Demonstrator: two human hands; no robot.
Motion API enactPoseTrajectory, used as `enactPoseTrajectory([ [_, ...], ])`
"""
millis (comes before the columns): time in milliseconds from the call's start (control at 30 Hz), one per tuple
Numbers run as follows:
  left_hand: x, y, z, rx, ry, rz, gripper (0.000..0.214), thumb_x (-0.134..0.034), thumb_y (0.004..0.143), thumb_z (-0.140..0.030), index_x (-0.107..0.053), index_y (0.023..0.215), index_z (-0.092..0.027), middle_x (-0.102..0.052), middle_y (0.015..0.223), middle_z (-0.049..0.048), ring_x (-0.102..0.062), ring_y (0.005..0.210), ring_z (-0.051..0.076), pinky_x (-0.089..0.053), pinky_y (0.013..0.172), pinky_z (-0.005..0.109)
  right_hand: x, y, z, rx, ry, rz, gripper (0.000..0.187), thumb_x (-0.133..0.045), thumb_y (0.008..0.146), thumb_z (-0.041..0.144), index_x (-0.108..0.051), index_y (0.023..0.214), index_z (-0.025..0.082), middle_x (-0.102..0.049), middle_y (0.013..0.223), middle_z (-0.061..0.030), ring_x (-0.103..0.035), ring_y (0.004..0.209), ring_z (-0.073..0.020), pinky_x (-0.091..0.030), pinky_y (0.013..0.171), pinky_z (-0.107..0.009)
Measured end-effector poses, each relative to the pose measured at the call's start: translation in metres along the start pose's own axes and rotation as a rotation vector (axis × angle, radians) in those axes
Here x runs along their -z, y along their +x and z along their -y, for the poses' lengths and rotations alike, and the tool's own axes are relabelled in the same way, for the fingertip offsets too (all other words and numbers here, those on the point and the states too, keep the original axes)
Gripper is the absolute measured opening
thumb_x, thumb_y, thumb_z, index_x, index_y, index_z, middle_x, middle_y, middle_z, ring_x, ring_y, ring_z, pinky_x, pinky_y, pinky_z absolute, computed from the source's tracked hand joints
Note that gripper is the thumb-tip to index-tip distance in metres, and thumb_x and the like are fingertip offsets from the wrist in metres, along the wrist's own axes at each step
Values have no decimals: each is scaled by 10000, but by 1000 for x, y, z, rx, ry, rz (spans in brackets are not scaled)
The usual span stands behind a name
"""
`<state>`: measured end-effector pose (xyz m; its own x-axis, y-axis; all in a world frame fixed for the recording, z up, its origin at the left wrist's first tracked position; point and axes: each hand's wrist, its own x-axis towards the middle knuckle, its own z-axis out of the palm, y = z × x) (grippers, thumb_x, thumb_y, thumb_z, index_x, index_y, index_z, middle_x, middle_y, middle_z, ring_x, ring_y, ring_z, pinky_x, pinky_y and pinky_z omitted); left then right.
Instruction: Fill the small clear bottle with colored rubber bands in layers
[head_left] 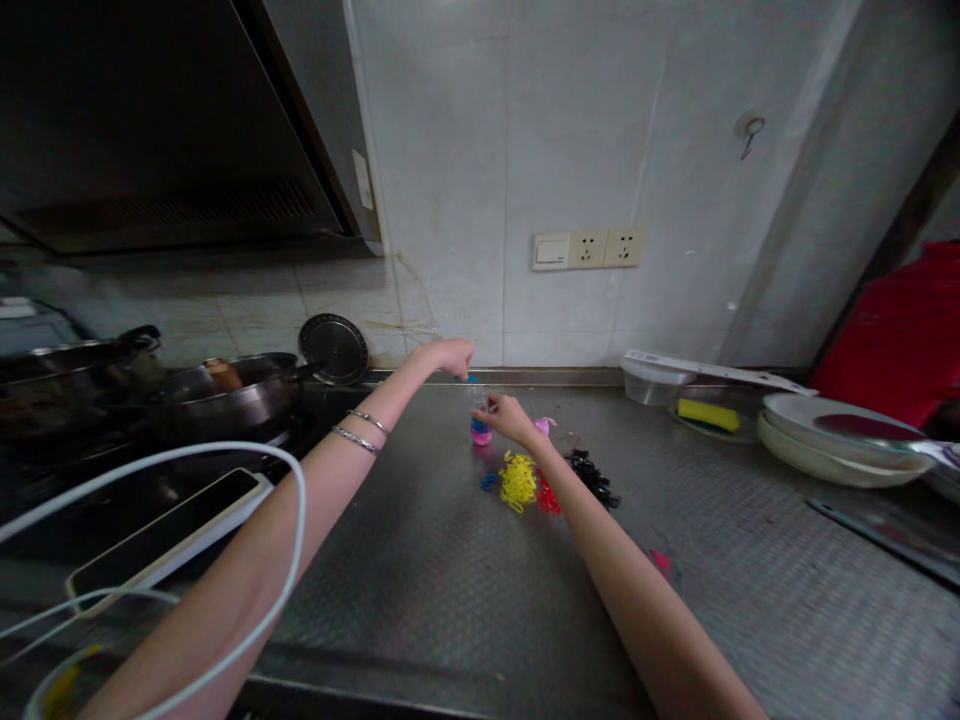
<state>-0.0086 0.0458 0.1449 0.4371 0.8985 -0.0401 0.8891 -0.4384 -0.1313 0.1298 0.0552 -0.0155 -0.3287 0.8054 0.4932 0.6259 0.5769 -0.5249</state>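
A small clear bottle [480, 418] with pink and blue bands inside stands on the steel counter [450, 580]. My right hand [508, 416] is closed around the bottle's side. My left hand [450, 356] hovers just above the bottle's mouth, fingers pinched on something small and blue. In front of the bottle lie little piles of rubber bands: yellow [517, 480], red [547, 497], blue [489, 481], black [594, 476], and a few pink ones [544, 425].
A stove with a wok [232, 395] and another pan [67, 375] is on the left. A phone [165, 540] with a white cable lies at the left front. Plates [832, 440], a clear tub [651, 382] and a yellow sponge [709, 414] sit on the right.
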Motion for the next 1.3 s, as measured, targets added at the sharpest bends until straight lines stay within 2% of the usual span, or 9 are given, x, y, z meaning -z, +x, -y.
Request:
enactPoseTrajectory([
  [133, 0, 10, -3, -22, 84, 57, 261, -611, 545, -201, -683, 779, -109, -655, 713, 72, -520, 573, 131, -372, 552, 227, 0, 0, -1, 12, -2, -17, 383, -524, 675, 527, -564, 711, 148, -552, 600, -9, -454, 536, -100, -276, 496, -199],
  [300, 0, 12, -19, -66, 172, 140, 269, -606, 565, -189, -685, 808, -106, -662, 766, 86, -537, 640, 147, -388, 587, 228, 1, -1, 0, 17, -1, -1, 393, -511, 679, 537, -555, 708, 148, -540, 587, -7, -441, 528, -99, -278, 499, -202],
  [500, -2, 11, -31, -69, 149, 155, 240, -618, 544, -140, -685, 771, -100, -657, 726, 83, -535, 637, 155, -389, 582, 233, 2, -1, 3, 22, -12, -19, 354, -529, 678, 505, -544, 692, 151, -530, 578, -2, -426, 516, -93, -270, 489, -200],
  [767, -13, 16, -29, -74, 22, 10, 190, -607, 533, -81, -689, 694, -138, -649, 651, 49, -522, 593, 134, -367, 569, 216, 2, -1, 4, 12, -2, -12, 339, -538, 682, 490, -561, 705, 153, -563, 620, -12, -453, 527, -96, -273, 488, -198],
  [1033, -14, 14, -18, -96, -193, -15, 138, -615, 530, -111, -688, 646, -128, -651, 604, 28, -508, 540, 105, -361, 551, 196, 3, -2, 6, 17, -24, -20, 349, -530, 690, 492, -570, 712, 147, -568, 623, -23, -464, 543, -107, -273, 499, -202],
  [1167, -17, 7, -4, -128, -354, -82, 185, -581, 575, -147, -689, 720, -109, -658, 658, 32, -532, 590, 110, -375, 561, 188, 5, -2, 7, 15, -34, -10, 362, -522, 694, 497, -580, 726, 142, -567, 623, -23, -458, 536, -104, -276, 499, -204],
  [1300, -44, 1, 10, -37, -414, -265, 341, -527, 601, -116, -651, 918, -93, -653, 748, 42, -543, 647, 118, -396, 599, 192, 4, -1, 6, -2, -47, -4, 375, -529, 686, 505, -588, 725, 137, -565, 605, -25, -473, 546, -111, -290, 506, -206],
])
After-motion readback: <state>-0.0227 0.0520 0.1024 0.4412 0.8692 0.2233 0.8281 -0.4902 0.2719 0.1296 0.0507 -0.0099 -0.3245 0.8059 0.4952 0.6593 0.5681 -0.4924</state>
